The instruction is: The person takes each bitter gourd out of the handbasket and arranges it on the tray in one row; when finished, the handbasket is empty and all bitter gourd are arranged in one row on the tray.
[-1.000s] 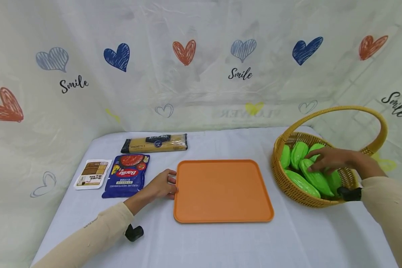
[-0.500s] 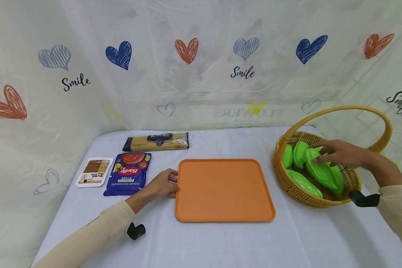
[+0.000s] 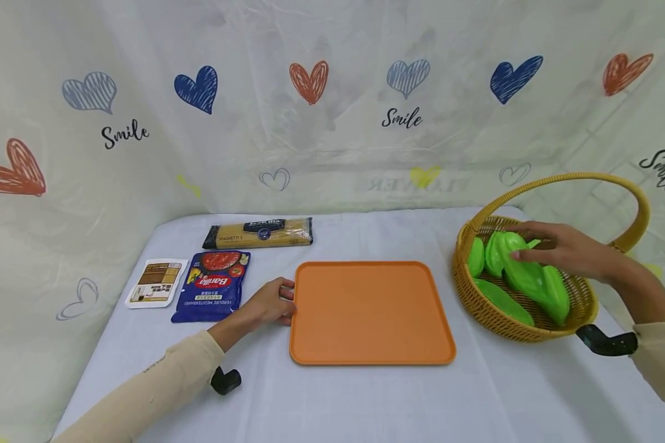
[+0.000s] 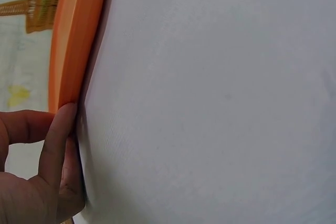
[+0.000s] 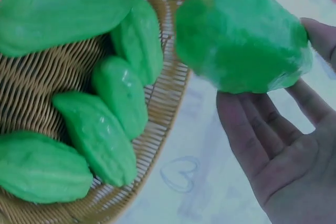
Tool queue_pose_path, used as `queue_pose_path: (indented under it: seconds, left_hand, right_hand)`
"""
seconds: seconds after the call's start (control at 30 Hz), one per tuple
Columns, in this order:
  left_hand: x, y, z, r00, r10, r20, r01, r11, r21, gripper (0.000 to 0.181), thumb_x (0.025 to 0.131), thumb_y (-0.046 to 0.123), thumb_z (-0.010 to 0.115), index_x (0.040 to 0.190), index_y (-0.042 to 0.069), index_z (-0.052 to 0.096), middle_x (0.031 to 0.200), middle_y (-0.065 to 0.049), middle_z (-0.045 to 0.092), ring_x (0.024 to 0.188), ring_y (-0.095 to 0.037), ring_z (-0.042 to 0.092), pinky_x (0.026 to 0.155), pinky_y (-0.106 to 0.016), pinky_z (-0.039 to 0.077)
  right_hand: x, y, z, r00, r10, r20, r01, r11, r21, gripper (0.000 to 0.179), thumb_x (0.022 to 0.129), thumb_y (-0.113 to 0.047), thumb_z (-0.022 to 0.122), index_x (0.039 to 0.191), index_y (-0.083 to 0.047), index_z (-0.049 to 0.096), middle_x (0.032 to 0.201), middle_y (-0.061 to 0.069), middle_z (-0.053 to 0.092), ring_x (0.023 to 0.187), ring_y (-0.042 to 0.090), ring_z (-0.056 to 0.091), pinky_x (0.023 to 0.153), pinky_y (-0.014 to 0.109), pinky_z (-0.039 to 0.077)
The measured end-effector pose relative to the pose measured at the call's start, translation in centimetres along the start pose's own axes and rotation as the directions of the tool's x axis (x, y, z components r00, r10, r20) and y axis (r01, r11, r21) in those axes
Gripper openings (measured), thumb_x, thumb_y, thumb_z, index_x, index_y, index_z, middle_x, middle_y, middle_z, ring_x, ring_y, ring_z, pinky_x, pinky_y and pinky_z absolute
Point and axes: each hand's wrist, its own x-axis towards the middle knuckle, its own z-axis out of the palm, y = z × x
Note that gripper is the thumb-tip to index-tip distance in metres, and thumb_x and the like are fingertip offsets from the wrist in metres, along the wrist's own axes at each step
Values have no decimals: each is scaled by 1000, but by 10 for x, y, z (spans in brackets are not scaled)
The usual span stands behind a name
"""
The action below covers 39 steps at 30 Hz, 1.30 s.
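Note:
At the left edge of the orange tray (image 3: 372,312), my left hand (image 3: 265,304) pinches the rim between thumb and fingers, seen close in the left wrist view. My right hand (image 3: 571,249) grips a glossy green bitter melon (image 5: 244,40) over the wicker basket (image 3: 479,317). In the right wrist view the thumb is on one side of this melon and the fingers lie under the other. Several more green bitter melons (image 3: 503,300) lie in the basket, ribbed and tapered at the ends; the right hand and held melon hide part of them in the head view.
A spaghetti pack (image 3: 260,234) lies at the back left. In front of it are a blue Barilla pouch (image 3: 212,287) and a small white-edged packet (image 3: 156,283). The basket's tall handle (image 3: 582,177) arches behind the right hand. A patterned sheet hangs behind the table.
The right hand, reaching among the melons a second ago, has risen slightly and lifted one bitter melon above the others. The left hand stays at the tray's edge.

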Motion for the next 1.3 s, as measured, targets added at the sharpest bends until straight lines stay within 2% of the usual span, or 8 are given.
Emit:
queue_pose_path:
  seconds: [0.13,0.37,0.53,0.63,0.77,0.93,1.1,1.3]
  left_hand:
    - [0,0,0,1000,-3,0,3,1000,-2,57,87,1,68,140,3,47,120,-15,56,88,-21,66,68,-30,64]
    - [1,-2,0,1000,3,-8,-4,1000,-6,58,86,0,68,140,3,48,119,-14,57,88,-21,65,67,-30,63]
    - [1,-4,0,1000,6,-7,-6,1000,-5,57,86,1,68,140,3,48,119,-14,57,88,-21,65,68,-30,63]
    - [0,-4,0,1000,3,-10,-3,1000,-3,57,86,1,68,140,4,48,118,-14,57,88,-21,65,68,-30,63]
    - [0,-5,1,1000,4,-8,-4,1000,-13,57,86,0,68,140,4,48,118,-14,57,88,-21,65,68,-30,63]
    - [-3,-3,1,1000,16,-1,-16,1000,-16,58,86,-2,67,140,2,47,119,-15,57,89,-22,66,68,-30,63]
    - [-3,-3,0,1000,23,-5,-23,1000,-9,58,86,-2,67,140,2,47,120,-16,57,89,-22,65,67,-31,63]
    - [-2,-3,0,1000,18,-9,-18,1000,-7,57,86,-2,67,140,3,48,120,-15,57,89,-21,65,68,-31,63]
  right_hand:
    - [-2,-8,1,1000,-13,-16,14,1000,23,62,100,-29,61,150,-2,38,140,34,49,118,56,55,73,26,56]
    - [-6,-21,4,999,-28,-22,29,998,55,60,99,-32,62,151,-10,41,143,27,48,122,52,53,76,22,55]
    - [-8,-34,14,997,-65,-29,66,997,49,56,98,-31,65,148,-18,46,140,13,53,119,17,56,79,22,55]
    - [-8,-45,22,994,-100,-33,102,994,49,51,96,-29,68,144,-19,51,137,6,53,113,11,56,79,22,56]
    - [-9,-60,32,989,-142,-33,144,988,52,49,95,-28,70,140,-20,55,135,5,55,116,28,58,79,24,57]
    - [-6,-74,45,989,-148,-20,149,987,58,50,95,-30,69,140,-19,54,134,6,58,117,31,58,80,30,56]
    - [0,-84,61,986,-166,-3,165,977,136,51,96,-31,68,141,-14,52,133,10,59,117,34,61,85,33,57]
    - [11,-94,76,987,-160,-18,160,966,204,50,96,-35,67,140,-18,52,134,13,58,118,40,61,90,51,58]
